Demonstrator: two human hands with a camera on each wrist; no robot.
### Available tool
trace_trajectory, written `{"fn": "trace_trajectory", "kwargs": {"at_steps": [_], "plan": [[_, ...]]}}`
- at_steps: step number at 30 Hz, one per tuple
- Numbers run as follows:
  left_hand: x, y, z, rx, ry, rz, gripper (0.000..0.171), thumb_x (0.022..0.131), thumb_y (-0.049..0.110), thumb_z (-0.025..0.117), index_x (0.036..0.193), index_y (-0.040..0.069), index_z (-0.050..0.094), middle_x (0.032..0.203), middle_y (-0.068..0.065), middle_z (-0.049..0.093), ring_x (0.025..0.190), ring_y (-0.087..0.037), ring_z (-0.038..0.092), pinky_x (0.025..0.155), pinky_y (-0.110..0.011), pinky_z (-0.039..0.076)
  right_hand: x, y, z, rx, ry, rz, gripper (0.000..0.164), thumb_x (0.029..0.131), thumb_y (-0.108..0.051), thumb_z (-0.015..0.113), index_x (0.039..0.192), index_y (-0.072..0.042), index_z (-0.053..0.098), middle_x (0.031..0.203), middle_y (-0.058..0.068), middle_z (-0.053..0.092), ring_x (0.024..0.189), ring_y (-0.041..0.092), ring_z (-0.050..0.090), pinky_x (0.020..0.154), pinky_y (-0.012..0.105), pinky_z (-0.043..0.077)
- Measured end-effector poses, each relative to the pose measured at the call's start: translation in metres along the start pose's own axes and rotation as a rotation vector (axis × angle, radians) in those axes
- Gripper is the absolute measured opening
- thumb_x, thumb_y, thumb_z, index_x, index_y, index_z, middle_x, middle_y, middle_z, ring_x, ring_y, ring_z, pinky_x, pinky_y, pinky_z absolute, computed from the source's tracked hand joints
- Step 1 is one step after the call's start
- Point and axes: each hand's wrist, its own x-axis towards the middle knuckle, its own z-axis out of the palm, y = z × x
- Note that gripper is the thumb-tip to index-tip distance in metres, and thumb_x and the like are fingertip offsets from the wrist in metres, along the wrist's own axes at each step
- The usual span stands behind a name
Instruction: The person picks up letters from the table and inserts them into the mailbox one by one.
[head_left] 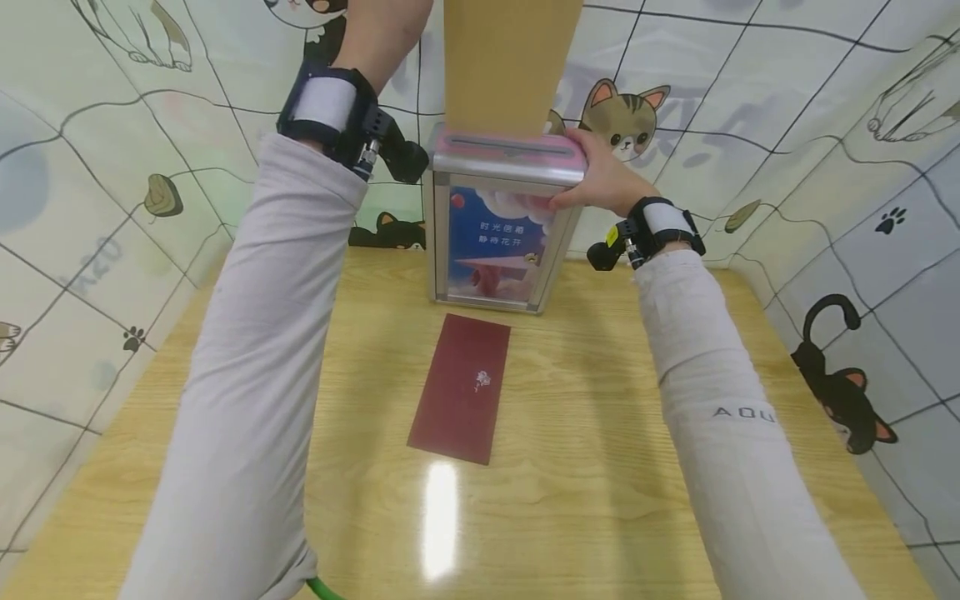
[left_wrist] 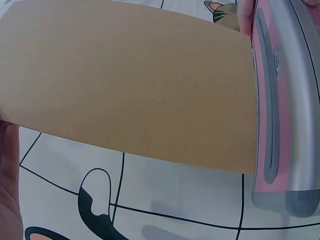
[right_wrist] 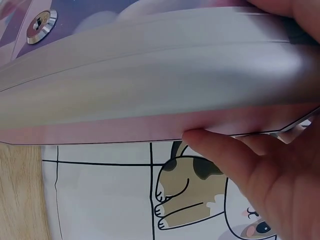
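A letter box [head_left: 438, 225] with a silver frame, pink slotted top and picture front stands upright near the back wall. My left hand [left_wrist: 10, 185] holds the far end of a plain tan envelope [head_left: 510, 67]; its fingers are mostly out of view. The envelope's lower edge is at the back of the box top, by the slot [head_left: 502, 147]; whether it touches, I cannot tell. My right hand [head_left: 603, 179] grips the box's top right corner, thumb on the front and fingers over the top. A dark red envelope [head_left: 457, 392] with a small white print lies flat before the box.
The wooden table [head_left: 585, 467] runs up to a cloth backdrop [head_left: 750, 75] printed with cats and lines, which closes in the back and both sides. A round metal lock [right_wrist: 42, 27] sits on the box's front. Something green [head_left: 322, 588] shows at the bottom edge.
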Motion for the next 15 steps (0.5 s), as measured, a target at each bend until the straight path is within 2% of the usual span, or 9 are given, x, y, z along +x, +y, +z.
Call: {"fn": "trace_trajectory", "kwargs": {"at_steps": [3,5,9,15], "plan": [[0.001,0.000,0.004,0.009,-0.001,-0.008,0.053,0.095,0.044,0.033,0.143,0.024,0.025,0.139,0.006,0.036,0.118,-0.001,0.035,0.094,-0.009,0.019,0.000,0.000,0.002,-0.001,0.005,-0.007,0.101,0.061,-0.003,0.076,0.143,-0.009,0.019,0.138,0.012,0.024,0.120,0.024,0.026,0.100,0.040,0.029],[0.001,-0.001,0.007,0.017,0.013,0.027,0.052,0.095,0.042,0.034,0.143,0.023,0.026,0.139,0.006,0.037,0.122,-0.001,0.034,0.095,-0.007,0.016,0.000,-0.001,0.003,-0.005,0.011,0.003,0.102,0.061,-0.003,0.077,0.144,-0.010,0.018,0.139,0.012,0.023,0.120,0.024,0.026,0.100,0.040,0.030],[0.003,-0.002,0.011,0.048,0.061,0.132,0.050,0.096,0.039,0.036,0.141,0.018,0.032,0.132,0.005,0.043,0.119,-0.001,0.037,0.094,-0.004,0.014,-0.001,-0.002,0.006,-0.019,0.019,0.028,0.106,0.061,-0.005,0.078,0.145,-0.012,0.014,0.143,0.010,0.019,0.122,0.024,0.026,0.101,0.039,0.029],[0.003,-0.002,0.013,0.028,0.054,0.161,0.049,0.096,0.038,0.038,0.140,0.018,0.034,0.130,0.004,0.045,0.118,-0.002,0.038,0.095,-0.005,0.015,-0.001,-0.003,0.007,-0.054,0.031,0.014,0.104,0.059,-0.007,0.079,0.144,-0.013,0.018,0.141,0.008,0.021,0.121,0.022,0.024,0.101,0.039,0.027]]}}
